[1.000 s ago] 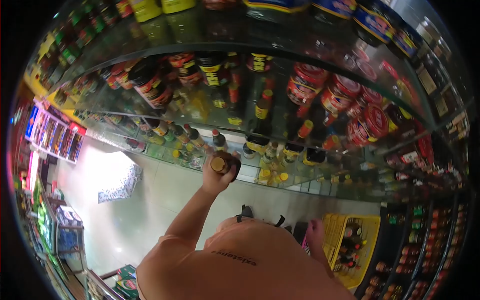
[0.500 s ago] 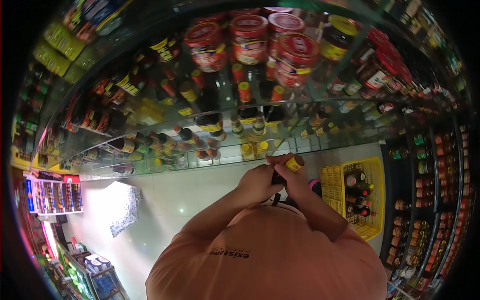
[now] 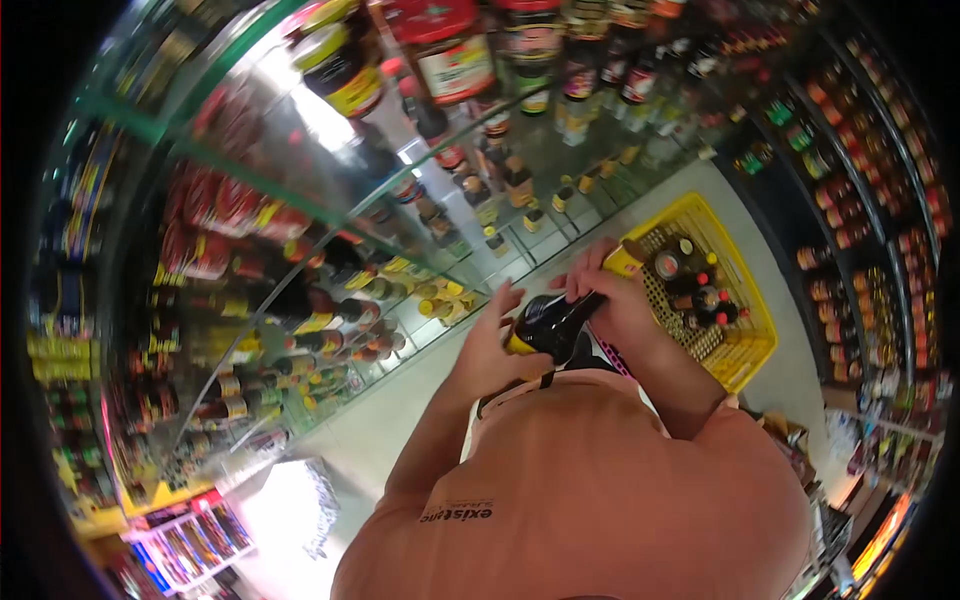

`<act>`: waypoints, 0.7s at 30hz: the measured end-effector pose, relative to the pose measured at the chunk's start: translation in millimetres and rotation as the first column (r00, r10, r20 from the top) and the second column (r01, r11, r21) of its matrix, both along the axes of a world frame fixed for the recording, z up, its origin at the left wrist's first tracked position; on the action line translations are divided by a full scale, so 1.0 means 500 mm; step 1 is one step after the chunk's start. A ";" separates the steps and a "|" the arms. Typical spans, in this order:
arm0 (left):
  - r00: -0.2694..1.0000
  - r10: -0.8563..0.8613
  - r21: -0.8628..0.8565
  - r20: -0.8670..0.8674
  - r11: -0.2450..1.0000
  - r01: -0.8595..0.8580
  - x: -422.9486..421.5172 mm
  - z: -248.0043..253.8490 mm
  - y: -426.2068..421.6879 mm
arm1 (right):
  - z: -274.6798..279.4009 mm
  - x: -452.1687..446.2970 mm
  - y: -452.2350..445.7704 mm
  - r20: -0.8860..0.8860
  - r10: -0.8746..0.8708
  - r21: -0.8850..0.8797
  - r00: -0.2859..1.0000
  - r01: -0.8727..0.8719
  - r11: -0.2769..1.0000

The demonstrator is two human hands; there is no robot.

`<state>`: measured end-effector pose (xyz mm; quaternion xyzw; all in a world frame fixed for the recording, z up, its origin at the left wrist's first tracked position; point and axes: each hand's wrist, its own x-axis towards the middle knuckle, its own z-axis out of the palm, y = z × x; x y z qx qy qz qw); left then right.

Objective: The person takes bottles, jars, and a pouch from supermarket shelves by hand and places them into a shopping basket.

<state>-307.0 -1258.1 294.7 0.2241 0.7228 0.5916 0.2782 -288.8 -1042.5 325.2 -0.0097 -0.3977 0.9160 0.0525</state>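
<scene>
A dark glass bottle (image 3: pixel 553 322) with a yellow label lies tilted between my hands, in front of my body. My left hand (image 3: pixel 490 345) cups its base end, the thumb below and the fingers spread above. My right hand (image 3: pixel 622 295) is wrapped round the neck, near the yellow-banded top (image 3: pixel 626 259). Just right of my right hand stands a yellow plastic crate (image 3: pixel 752 345) on the floor, with several dark bottles (image 3: pixel 712 302) in it, some with red caps.
Glass shelves (image 3: pixel 300 262) with jars and bottles run along the front and left. Large red-lidded jars (image 3: pixel 440 55) stand on an upper tier. Dark racks (image 3: pixel 850 130) of bottles line the right side. A bright patterned box-like object (image 3: pixel 300 505) is at lower left.
My view has turned to the right, towards the crate. My hands have moved apart along the bottle, so its dark body now shows between them.
</scene>
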 end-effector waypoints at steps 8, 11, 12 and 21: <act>0.855 -0.079 0.376 0.513 0.916 -0.141 0.043 -0.159 0.121 | -0.030 0.017 0.224 0.126 -0.289 -0.244 0.949 0.312 0.918; 0.916 0.034 0.347 0.401 0.919 -0.186 0.062 -0.188 0.176 | -0.056 0.036 0.286 0.120 -0.282 -0.275 0.952 0.305 0.912; 0.914 0.007 0.351 0.407 0.922 -0.163 0.069 -0.191 0.190 | -0.061 0.043 0.305 0.125 -0.309 -0.268 0.943 0.331 0.905; 0.831 -0.198 0.325 0.520 0.945 0.021 0.057 -0.162 0.333 | -0.048 0.212 0.580 0.182 -0.101 0.273 0.978 0.049 0.961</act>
